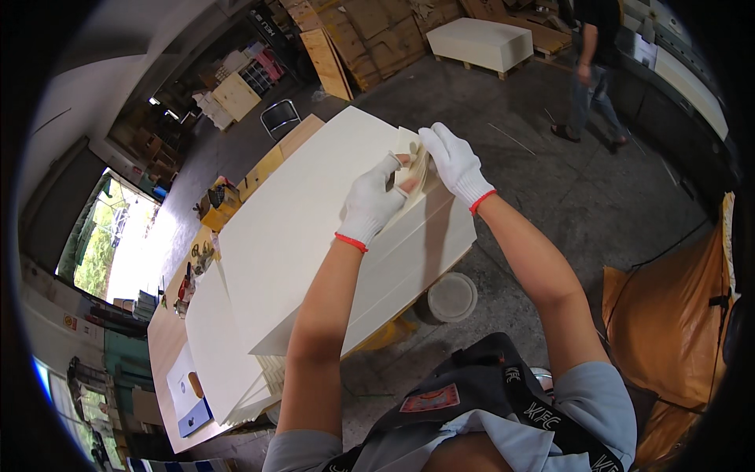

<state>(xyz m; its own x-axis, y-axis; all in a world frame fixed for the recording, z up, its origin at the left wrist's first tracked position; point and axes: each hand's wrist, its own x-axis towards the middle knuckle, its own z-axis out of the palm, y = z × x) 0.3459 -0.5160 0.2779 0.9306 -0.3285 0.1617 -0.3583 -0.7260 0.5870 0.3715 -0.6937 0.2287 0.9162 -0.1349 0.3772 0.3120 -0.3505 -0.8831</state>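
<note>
From centre to twelve o'clock, a rectangular white paper stack stood, white-gloved left hand touched its one-o'clock corner, grip apart, white-gloved right hand alongside, grip not discernible

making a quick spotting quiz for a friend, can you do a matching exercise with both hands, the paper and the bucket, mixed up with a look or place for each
Column one:
1. left hand
2. bucket
3. right hand
4. paper

Column two:
A. gloved, no bare fingertips showing
B. whitish, piled on the table
C. gloved, two bare fingertips showing
D. grey, round-topped, on the floor

Pairs: 1-C, 2-D, 3-A, 4-B
</note>
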